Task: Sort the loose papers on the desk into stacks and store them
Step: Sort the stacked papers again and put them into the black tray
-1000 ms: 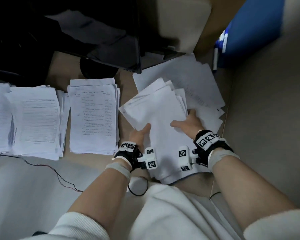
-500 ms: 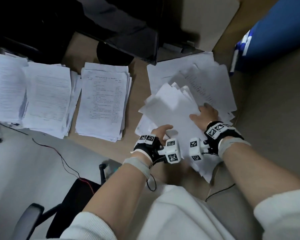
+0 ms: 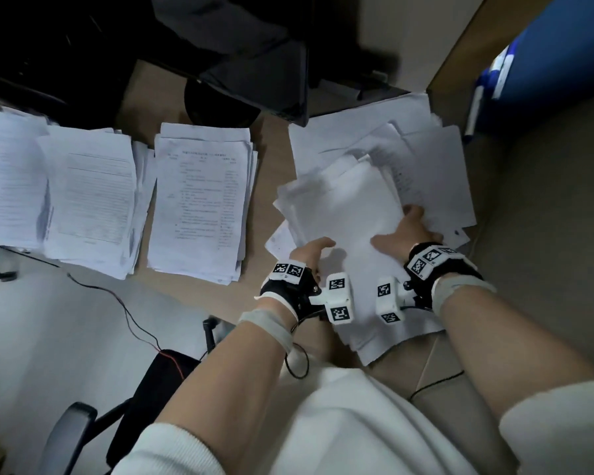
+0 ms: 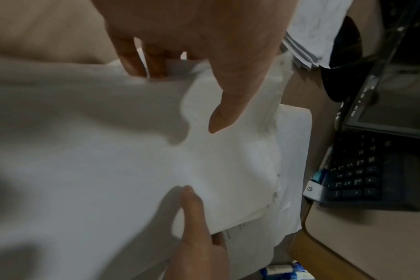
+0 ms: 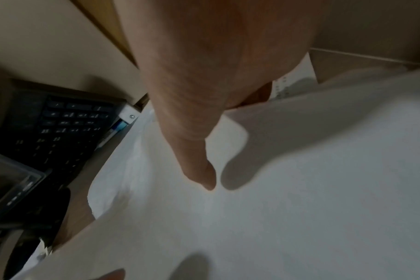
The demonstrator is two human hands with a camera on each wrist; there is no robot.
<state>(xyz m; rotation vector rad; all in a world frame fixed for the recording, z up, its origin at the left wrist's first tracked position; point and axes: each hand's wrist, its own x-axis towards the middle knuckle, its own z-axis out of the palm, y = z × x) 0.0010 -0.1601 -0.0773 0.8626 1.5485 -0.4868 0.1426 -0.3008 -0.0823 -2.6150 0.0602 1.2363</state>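
Observation:
In the head view both hands hold a bundle of white papers at the right of the desk. My left hand grips its left edge and my right hand its right edge. The left wrist view shows the left thumb on top of the bundle with the fingers curled beneath. In the right wrist view the right thumb presses on the top sheet. More loose sheets lie fanned out beneath and behind the bundle.
Three paper stacks lie side by side on the desk to the left. A dark monitor and its round base stand behind. A blue object is at the far right, and a chair arm and thin cables below the desk's left edge.
Both hands keep the same grip on the bundle. The head view has swung, so the desk sits further right and the chair has come into sight.

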